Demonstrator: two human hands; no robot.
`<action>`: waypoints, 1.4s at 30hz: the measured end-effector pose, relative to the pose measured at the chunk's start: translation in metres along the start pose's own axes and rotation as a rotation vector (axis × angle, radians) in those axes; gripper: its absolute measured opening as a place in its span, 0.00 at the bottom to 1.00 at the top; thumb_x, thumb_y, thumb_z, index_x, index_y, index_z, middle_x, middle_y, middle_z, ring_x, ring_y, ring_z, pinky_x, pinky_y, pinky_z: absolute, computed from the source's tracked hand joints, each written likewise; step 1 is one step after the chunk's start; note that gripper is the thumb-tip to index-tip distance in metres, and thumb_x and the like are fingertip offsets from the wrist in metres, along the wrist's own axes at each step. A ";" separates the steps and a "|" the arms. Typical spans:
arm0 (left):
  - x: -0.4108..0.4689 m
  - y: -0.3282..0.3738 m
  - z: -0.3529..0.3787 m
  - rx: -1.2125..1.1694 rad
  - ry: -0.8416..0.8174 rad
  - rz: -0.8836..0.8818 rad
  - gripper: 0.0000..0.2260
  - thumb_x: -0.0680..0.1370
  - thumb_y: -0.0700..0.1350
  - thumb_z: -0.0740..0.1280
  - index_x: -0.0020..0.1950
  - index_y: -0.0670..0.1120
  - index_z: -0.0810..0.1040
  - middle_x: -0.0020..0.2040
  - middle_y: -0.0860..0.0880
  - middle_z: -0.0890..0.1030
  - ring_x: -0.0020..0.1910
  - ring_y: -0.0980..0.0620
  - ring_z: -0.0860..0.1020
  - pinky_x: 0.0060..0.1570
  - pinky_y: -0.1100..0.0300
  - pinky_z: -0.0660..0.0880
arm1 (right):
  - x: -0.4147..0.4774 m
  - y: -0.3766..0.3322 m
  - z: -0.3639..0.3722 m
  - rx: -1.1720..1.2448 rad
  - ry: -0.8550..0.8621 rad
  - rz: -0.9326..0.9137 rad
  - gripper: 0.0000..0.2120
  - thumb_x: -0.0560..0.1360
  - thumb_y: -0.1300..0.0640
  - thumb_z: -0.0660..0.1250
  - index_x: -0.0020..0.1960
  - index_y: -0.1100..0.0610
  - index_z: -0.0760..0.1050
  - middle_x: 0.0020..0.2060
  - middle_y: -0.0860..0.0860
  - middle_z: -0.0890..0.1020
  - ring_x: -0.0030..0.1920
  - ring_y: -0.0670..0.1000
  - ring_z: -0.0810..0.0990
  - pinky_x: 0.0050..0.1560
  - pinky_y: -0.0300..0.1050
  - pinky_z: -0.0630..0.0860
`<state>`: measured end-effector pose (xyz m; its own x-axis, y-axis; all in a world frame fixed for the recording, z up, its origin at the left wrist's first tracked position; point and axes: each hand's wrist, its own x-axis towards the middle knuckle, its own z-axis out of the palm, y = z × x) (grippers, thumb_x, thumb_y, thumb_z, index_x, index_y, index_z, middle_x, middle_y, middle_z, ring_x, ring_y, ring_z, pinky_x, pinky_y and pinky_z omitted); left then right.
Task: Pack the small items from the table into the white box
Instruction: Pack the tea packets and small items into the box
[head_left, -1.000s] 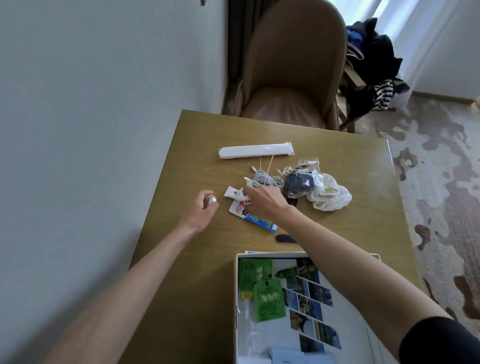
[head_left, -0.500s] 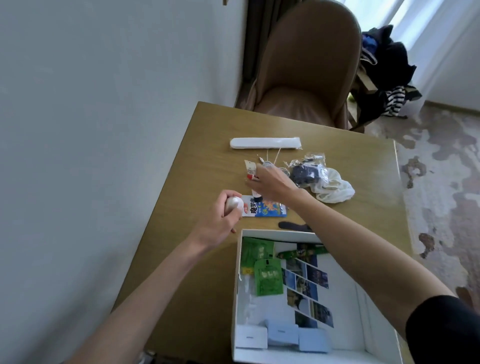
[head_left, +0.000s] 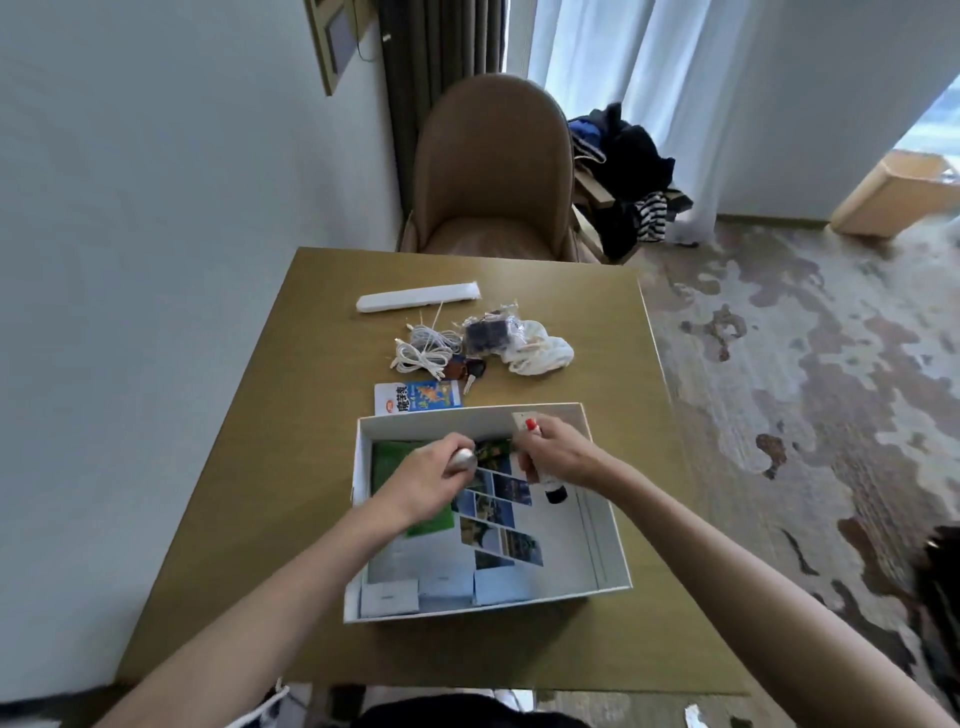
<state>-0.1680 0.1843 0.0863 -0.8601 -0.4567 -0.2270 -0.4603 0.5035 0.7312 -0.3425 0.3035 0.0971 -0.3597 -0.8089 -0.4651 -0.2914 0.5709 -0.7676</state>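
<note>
The white box (head_left: 608, 545) sits open on the wooden table (head_left: 260, 467), with green packets, photo strips and small pale boxes inside. My left hand (head_left: 431, 480) is over the box's far left part, closed around a small silvery round object (head_left: 462, 460). My right hand (head_left: 556, 452) is over the box's far side, gripping a white tube (head_left: 548, 483) with a dark cap pointing down and red print at its top. Beyond the box lie a blue snack packet (head_left: 418, 397), coiled white cables (head_left: 423, 351), keys (head_left: 470, 371), a clear bag with dark contents (head_left: 488, 332), a white cloth (head_left: 543, 353) and a long white packet (head_left: 418, 299).
A brown upholstered chair (head_left: 493, 171) stands at the table's far edge. The wall runs along the left of the table. Clothes are piled on a rack (head_left: 631, 171) to the right, over patterned carpet.
Both hands came back from the pile of items to above the box, the left with the silvery object and the right with the tube. The view tilted up.
</note>
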 end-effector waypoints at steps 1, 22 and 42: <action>0.001 0.001 0.009 0.035 0.000 -0.011 0.11 0.77 0.46 0.67 0.59 0.47 0.74 0.51 0.46 0.81 0.47 0.49 0.78 0.46 0.59 0.72 | -0.004 0.009 0.003 -0.009 0.000 0.028 0.10 0.80 0.52 0.57 0.44 0.55 0.70 0.34 0.51 0.78 0.32 0.49 0.77 0.34 0.43 0.75; 0.006 -0.046 0.023 0.866 -0.154 0.138 0.31 0.69 0.58 0.71 0.65 0.44 0.66 0.64 0.45 0.70 0.62 0.47 0.68 0.60 0.52 0.69 | 0.007 0.042 0.038 -0.690 -0.020 0.016 0.26 0.77 0.63 0.61 0.72 0.64 0.57 0.63 0.67 0.69 0.64 0.66 0.70 0.61 0.56 0.70; -0.007 -0.043 -0.008 1.108 -0.105 0.175 0.24 0.71 0.41 0.70 0.65 0.45 0.68 0.61 0.44 0.71 0.59 0.45 0.70 0.51 0.53 0.72 | 0.024 0.033 0.061 -1.107 0.016 -0.457 0.36 0.75 0.66 0.65 0.77 0.62 0.51 0.68 0.61 0.68 0.66 0.61 0.70 0.63 0.56 0.72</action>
<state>-0.1400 0.1599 0.0616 -0.9223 -0.2781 -0.2683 -0.2275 0.9520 -0.2047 -0.3063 0.2937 0.0337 -0.0327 -0.9710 -0.2367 -0.9970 0.0482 -0.0600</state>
